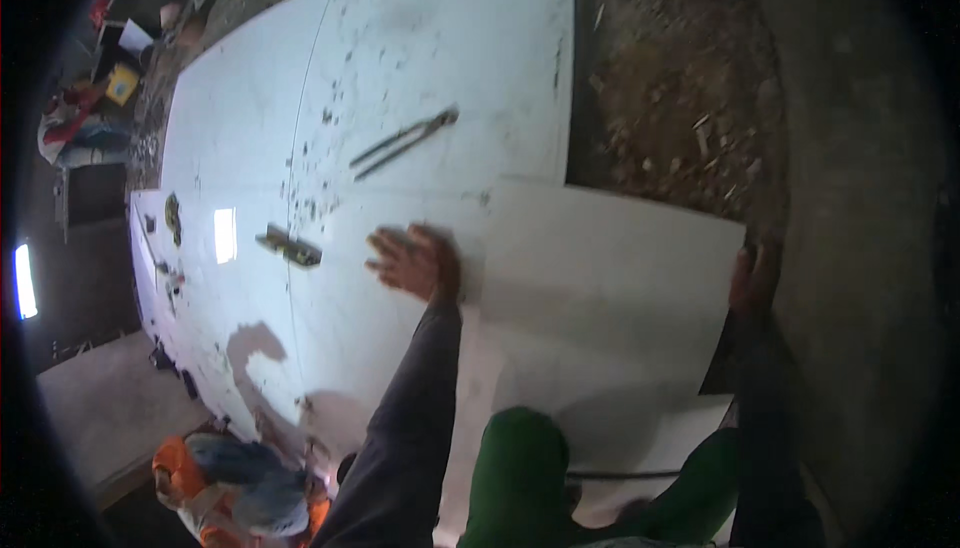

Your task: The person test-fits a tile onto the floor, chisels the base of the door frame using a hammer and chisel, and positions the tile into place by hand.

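Several large white panels (420,38) lie flat across the ground, speckled with dark marks. On top of them rests a smaller white sheet (600,288), its right edge beside bare dirt (680,78). The left hand (415,263) lies flat on this sheet, fingers spread, while the right hand (752,283) grips the sheet's right edge, fingers curled over it. Long metal pincers (405,140) rest beyond, and a small dark tool (290,246) lies just left of the left hand.

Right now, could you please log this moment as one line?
left hand flat on white tile | right hand gripping its right edge | metal pincers beyond
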